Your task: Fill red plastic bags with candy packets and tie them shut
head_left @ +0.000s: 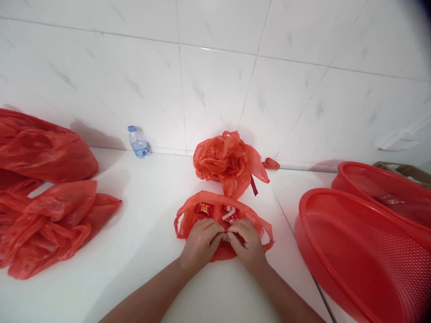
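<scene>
An opened red plastic bag (205, 197) lies on the white surface in front of me, its two loop handles out to the sides. Inside it are small red wrapped packets (204, 208), one with white printing. My left hand (202, 242) and my right hand (247, 242) meet over the near part of the bag. Thumbs and forefingers of both are pinched close together. A little gold-toned patch shows just below the fingertips. What the fingers grip is mostly covered by them.
A crumpled red bag (229, 163) sits behind, against the tiled wall. Filled red bags (43, 148) stand at left, near a water bottle (139, 146). Red plastic baskets (343, 251) take up the right side, and a small red object (271, 163) lies by the wall.
</scene>
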A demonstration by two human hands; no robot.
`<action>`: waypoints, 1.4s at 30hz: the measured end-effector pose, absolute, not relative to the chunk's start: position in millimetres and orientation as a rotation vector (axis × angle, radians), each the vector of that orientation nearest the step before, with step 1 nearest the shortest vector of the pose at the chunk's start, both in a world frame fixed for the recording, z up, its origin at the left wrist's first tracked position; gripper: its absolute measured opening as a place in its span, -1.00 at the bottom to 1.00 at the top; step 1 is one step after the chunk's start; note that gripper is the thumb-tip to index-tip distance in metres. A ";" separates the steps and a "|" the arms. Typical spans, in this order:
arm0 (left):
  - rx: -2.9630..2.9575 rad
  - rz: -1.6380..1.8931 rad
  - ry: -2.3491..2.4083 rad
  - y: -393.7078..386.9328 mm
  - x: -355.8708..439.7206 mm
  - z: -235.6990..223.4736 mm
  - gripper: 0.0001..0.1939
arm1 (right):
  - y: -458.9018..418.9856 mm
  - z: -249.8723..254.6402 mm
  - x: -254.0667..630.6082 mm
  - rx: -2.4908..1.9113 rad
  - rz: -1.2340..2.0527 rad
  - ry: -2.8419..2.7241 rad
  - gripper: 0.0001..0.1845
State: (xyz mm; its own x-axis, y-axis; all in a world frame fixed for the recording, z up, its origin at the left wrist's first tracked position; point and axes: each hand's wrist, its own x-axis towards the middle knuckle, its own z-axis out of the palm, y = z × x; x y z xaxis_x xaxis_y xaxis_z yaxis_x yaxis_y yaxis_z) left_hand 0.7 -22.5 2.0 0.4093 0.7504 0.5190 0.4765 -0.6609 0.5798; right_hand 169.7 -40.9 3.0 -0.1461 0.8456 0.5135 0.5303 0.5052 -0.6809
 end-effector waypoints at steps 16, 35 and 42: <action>2.345 1.136 1.081 -22.9 2.1 2.4 -0.86 | -41.7 4.0 168.8 -1.148 0.398 -1.824 -0.85; 2.371 1.133 1.056 -23.7 2.8 3.0 -0.84 | -41.3 3.1 168.0 -1.190 0.433 -1.823 -0.89; 2.391 1.108 1.074 -24.9 2.7 5.0 -0.85 | -42.7 6.3 167.9 -1.160 0.396 -1.866 -0.83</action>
State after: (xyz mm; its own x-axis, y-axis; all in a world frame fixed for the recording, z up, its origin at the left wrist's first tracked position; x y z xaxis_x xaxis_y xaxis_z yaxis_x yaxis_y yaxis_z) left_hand 2.7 -24.9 5.0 0.4243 0.7341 0.5302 0.5071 -0.6777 0.5325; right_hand 167.9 -42.7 6.3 -0.1786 0.8411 0.5105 0.5615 0.5132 -0.6491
